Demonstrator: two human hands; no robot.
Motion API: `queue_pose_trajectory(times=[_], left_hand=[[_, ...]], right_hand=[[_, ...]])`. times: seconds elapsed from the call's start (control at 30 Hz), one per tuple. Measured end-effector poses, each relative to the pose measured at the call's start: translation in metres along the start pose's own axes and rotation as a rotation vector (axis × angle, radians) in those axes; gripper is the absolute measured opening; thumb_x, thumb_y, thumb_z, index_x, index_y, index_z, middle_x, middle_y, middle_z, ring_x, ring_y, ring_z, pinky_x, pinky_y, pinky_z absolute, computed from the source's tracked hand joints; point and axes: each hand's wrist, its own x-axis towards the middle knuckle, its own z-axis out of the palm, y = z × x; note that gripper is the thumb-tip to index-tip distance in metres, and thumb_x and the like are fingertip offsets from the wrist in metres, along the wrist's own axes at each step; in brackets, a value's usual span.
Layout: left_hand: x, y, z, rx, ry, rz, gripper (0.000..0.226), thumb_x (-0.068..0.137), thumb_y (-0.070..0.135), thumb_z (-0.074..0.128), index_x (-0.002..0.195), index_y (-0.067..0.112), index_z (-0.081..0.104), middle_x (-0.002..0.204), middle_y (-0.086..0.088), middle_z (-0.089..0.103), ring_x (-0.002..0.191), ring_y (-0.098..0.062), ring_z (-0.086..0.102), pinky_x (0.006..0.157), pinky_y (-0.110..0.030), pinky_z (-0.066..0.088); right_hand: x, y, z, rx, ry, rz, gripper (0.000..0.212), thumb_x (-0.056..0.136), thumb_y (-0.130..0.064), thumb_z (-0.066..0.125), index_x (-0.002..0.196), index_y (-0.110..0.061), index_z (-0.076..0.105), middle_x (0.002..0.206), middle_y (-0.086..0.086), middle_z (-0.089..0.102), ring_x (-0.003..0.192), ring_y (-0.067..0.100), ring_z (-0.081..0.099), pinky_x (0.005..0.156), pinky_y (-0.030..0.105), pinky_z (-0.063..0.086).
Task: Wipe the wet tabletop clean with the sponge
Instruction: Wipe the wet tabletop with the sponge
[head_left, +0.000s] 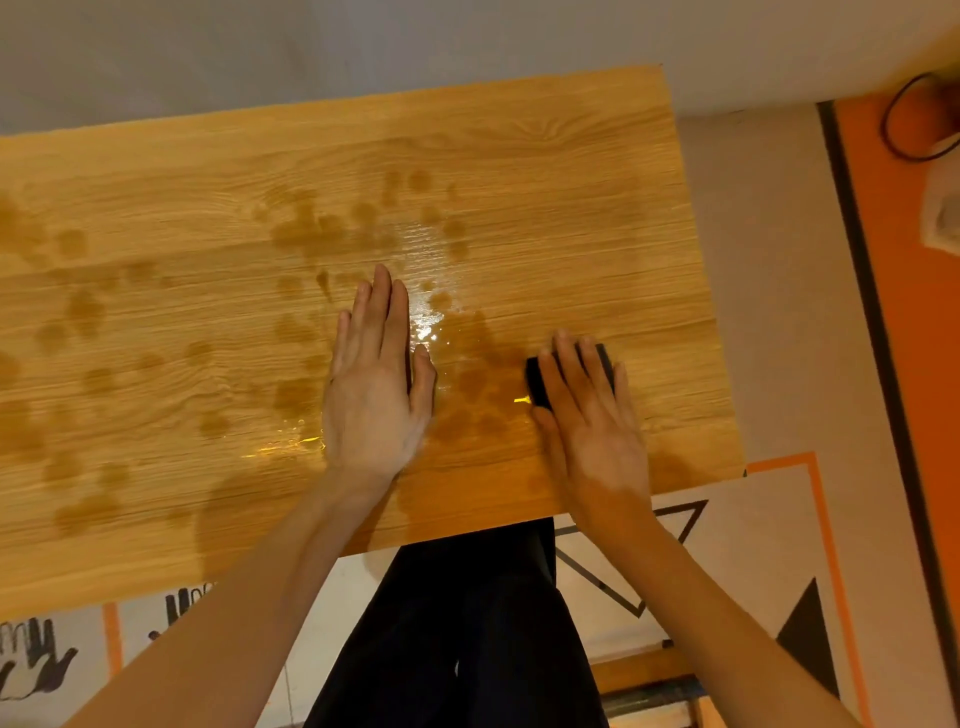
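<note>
A wood-grain table (156, 171) is being seen from above, its surface blotched with dark wet patches (83, 312) that are scattered from the left edge across to the middle. Near the centre, a shiny film of water (423, 322) is catching the light, and a second glint is showing at the near side of the left hand.

The left hand (376, 395) is being laid flat on the table, palm down, fingers stretched out and held close together, with nothing being gripped. It is resting just left of the bright wet streak, with more dark damp marks (478, 384) lying between the two hands.

To the right, a dark sponge (540, 382) is being pressed onto the table under the right hand (592, 426). That hand is spread open over the sponge, fingers extended across its top rather than curled round it, the thumb lying along its near left edge. A sliver of yellow is showing at the sponge's left side. The sponge is sitting toward the right end of the table, at the edge of the damp area.

Below the table edge, dark clothing (467, 623) is being seen between the forearms, and a floor (753, 545) marked with black triangles and orange lines is being shown at the right. A black cable (893, 130) is lying in the upper right corner.
</note>
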Motion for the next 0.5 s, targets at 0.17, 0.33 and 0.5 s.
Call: queue_pose_trajectory(times=[0.17,0.33,0.5], left_hand=[[0.002,-0.002,0.0,-0.018,0.003,0.013,0.059,0.107,0.022,0.04,0.161,0.005,0.022,0.17,-0.009,0.014,0.159,-0.021,0.008,0.129,-0.034,0.002],[-0.001,-0.002,0.002,-0.005,0.017,0.021,0.058,0.108,0.022,0.039,0.16,0.004,0.023,0.17,-0.01,0.015,0.158,-0.022,0.009,0.129,-0.033,0.002],[0.0,-0.002,0.002,0.0,0.01,0.011,0.058,0.108,0.021,0.039,0.161,0.004,0.022,0.17,-0.009,0.014,0.159,-0.022,0.008,0.129,-0.031,0.0]], right_hand=[[0.062,-0.013,0.007,-0.08,0.07,0.071,0.053,0.105,-0.035,0.023,0.15,-0.009,0.031,0.157,0.008,0.029,0.147,0.023,0.022,0.121,0.04,0.008],[0.076,-0.026,0.013,-0.063,0.104,0.111,0.051,0.105,-0.033,0.028,0.149,-0.009,0.032,0.157,0.009,0.029,0.147,0.025,0.024,0.12,0.047,0.02],[-0.015,-0.036,0.014,-0.025,0.045,-0.029,0.049,0.103,-0.031,0.034,0.146,-0.008,0.04,0.155,0.009,0.033,0.146,0.024,0.024,0.122,0.043,0.011]])
